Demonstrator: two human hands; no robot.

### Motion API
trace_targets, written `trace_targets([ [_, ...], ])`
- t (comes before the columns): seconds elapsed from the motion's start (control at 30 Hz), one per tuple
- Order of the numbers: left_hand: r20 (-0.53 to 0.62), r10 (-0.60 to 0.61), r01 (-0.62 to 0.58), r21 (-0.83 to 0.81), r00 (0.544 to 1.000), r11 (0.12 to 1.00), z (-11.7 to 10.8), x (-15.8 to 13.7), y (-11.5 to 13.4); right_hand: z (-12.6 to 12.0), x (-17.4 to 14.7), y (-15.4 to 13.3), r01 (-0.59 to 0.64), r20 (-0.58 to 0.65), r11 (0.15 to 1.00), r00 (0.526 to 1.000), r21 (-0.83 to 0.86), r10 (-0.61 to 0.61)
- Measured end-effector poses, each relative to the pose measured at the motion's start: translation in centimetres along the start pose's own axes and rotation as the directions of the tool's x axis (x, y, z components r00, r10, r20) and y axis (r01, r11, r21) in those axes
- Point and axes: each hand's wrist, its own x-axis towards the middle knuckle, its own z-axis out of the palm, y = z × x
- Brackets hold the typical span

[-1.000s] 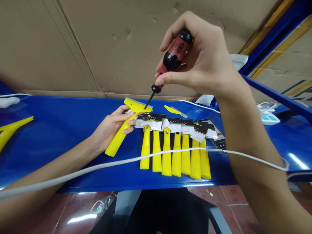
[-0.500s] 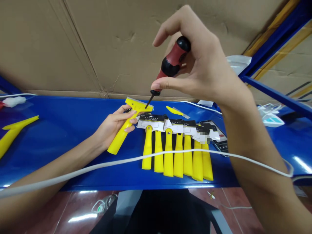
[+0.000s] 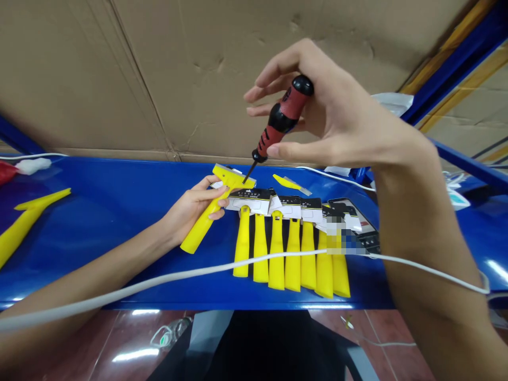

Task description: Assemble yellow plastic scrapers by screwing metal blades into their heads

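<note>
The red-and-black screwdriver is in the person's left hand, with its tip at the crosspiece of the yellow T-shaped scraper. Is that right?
Not quite: the head view shows the red-and-black screwdriver in the person's right hand, with its tip at the crosspiece of the yellow T-shaped scraper.

Print on the cards [image 3: 254,201] and screwdriver [image 3: 282,117] is too small to read.

One screwdriver [image 3: 281,118], nine yellow handles [image 3: 277,238]
</note>
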Motion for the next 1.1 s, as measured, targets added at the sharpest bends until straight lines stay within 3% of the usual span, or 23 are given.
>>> trace_targets([
  [0.13, -0.003, -0.002, 0.002, -0.017, 1.0, 1.0, -0.1, 0.1, 0.2, 0.1, -0.1, -0.1, 0.033, -0.035, 0.993, 0.999, -0.111, -0.037],
  [0.27, -0.003, 0.013, -0.013, 0.004, 1.0, 1.0, 0.1, 0.0, 0.4, -0.3, -0.3, -0.5, -0.041, -0.098, 0.958, 0.995, -0.285, 0.013],
  [0.4, -0.008, 0.013, -0.013, 0.023, 1.0, 1.0, 0.1, 0.0, 0.2, -0.7, -0.3, -0.6, -0.044, 0.032, 0.98, 0.998, -0.195, 0.051],
  [0.6, 0.0, 0.019, -0.019, 0.012, 1.0, 1.0, -0.1, 0.1, 0.3, -0.9, -0.5, -0.7, -0.107, -0.093, 0.929, 0.993, -0.353, 0.079],
  [0.83, 0.003, 0.019, -0.019, 0.009, 1.0, 1.0, -0.2, 0.2, 0.2, -0.7, -0.5, -0.6, -0.077, -0.007, 0.975, 0.997, -0.21, 0.077],
  [1.0, -0.003, 0.038, -0.039, -0.015, 0.999, 0.999, -0.5, 0.4, 0.4, -0.6, -0.5, -1.1, -0.189, -0.093, 0.921, 0.982, -0.34, 0.167],
  [1.1, 0.002, 0.031, -0.031, -0.024, 1.0, 0.999, -0.9, 0.7, 0.2, -0.8, -0.5, -1.3, -0.128, 0.002, 0.942, 0.991, -0.312, 0.135],
])
